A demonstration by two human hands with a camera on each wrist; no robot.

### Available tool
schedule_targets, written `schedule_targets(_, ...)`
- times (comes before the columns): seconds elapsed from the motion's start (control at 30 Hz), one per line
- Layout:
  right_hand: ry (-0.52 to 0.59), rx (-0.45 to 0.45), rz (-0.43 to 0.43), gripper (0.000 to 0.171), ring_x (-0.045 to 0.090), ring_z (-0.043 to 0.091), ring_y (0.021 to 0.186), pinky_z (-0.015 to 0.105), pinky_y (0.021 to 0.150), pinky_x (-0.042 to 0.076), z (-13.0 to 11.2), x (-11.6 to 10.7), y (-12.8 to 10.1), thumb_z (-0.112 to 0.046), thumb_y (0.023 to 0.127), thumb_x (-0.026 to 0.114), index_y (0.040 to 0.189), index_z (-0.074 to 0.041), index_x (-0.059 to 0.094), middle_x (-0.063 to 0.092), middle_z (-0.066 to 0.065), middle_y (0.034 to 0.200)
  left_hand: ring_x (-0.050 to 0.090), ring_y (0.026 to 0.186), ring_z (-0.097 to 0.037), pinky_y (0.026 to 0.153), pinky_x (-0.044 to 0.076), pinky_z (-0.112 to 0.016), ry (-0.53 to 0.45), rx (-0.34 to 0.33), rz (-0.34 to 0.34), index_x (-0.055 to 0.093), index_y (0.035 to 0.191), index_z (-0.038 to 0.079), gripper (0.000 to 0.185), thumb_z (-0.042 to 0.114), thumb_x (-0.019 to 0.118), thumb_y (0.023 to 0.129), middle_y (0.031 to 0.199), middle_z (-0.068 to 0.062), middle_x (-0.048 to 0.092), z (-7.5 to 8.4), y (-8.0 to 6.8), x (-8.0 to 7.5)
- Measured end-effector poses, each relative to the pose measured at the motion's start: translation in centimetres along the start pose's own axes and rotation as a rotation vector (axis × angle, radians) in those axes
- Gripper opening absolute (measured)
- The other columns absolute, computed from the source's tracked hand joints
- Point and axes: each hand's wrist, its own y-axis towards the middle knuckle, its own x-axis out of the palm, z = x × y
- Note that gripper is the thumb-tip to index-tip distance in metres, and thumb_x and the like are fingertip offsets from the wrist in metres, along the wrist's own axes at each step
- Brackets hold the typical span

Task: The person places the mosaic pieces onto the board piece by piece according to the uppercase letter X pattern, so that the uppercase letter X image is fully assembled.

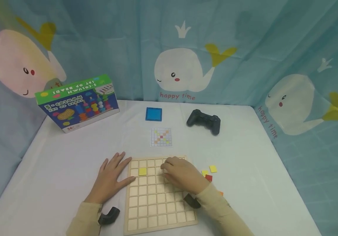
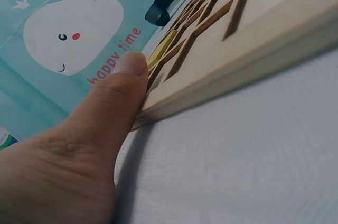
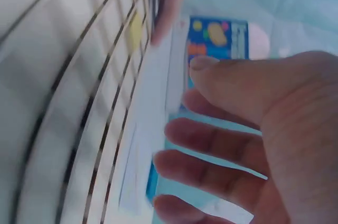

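Observation:
A wooden grid board (image 1: 152, 200) lies on the white table, with one yellow tile (image 1: 143, 171) in a cell near its upper left. My left hand (image 1: 109, 177) rests at the board's left edge, fingers spread. Its thumb (image 2: 113, 100) lies against the wooden rim in the left wrist view. My right hand (image 1: 183, 173) is over the upper right part of the grid. In the right wrist view its fingers (image 3: 206, 174) are loosely bent, and no tile shows between them and the thumb. Right of the board lie loose yellow tiles (image 1: 213, 168), a red tile (image 1: 208, 177) and a partly hidden orange tile (image 1: 221, 193).
Behind the board lies a pattern card (image 1: 161, 137) with coloured squares. Farther back are a blue square tray (image 1: 153, 114) and a black game controller (image 1: 204, 121). A bead set box (image 1: 80, 105) stands at the back left, before a whale-print curtain (image 1: 127, 65).

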Motion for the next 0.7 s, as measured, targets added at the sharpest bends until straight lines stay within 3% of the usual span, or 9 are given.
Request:
schedule_targets(0.13,0.016,0.099,0.042,0.018,0.061,0.008,0.085,0.023,0.074,0.054,1.6,-1.0,-5.4,-0.025,0.087,0.071,0.102,-0.016,0.066,0.064,-0.007,0.096,0.026,0.142,-0.034,0.112,0.016,-0.062,0.001,0.003,0.0,0.047,0.142,0.02,0.076,0.062,0.064,0.08,0.152,-0.012,0.037,0.1,0.0,0.5)
schedule_targets(0.4,0.022,0.467,0.046,0.02,0.059,0.002,0.085,0.023,0.072,0.055,1.8,-2.0,-15.0,-0.025,0.081,0.078,0.097,-0.018,0.068,0.063,-0.011,0.096,0.027,0.142,-0.034,0.112,0.017,-0.062,0.005,0.011,0.002,0.047,0.141,0.02,0.076,0.061,0.066,0.08,0.152,-0.011,0.037,0.1,-0.1,0.5)
schedule_targets(0.53,-0.018,0.601,0.023,0.024,0.058,0.003,0.088,0.025,0.073,0.056,1.3,-2.0,-17.1,-0.026,0.077,0.08,0.097,-0.019,0.067,0.061,-0.011,0.097,0.028,0.142,-0.034,0.112,0.017,-0.062,0.003,0.016,0.013,0.047,0.142,0.02,0.075,0.059,0.066,0.08,0.151,-0.012,0.037,-0.1,0.0,0.5)
schedule_targets(0.7,-0.005,0.707,-0.056,0.03,0.057,0.007,0.092,0.03,0.081,0.056,1.0,-1.6,-17.8,-0.024,0.073,0.084,0.096,-0.02,0.065,0.06,-0.009,0.099,0.026,0.142,-0.033,0.113,0.015,-0.062,0.001,0.006,0.007,0.046,0.143,0.021,0.075,0.06,0.066,0.081,0.152,-0.012,0.036,-0.3,0.2,0.5)
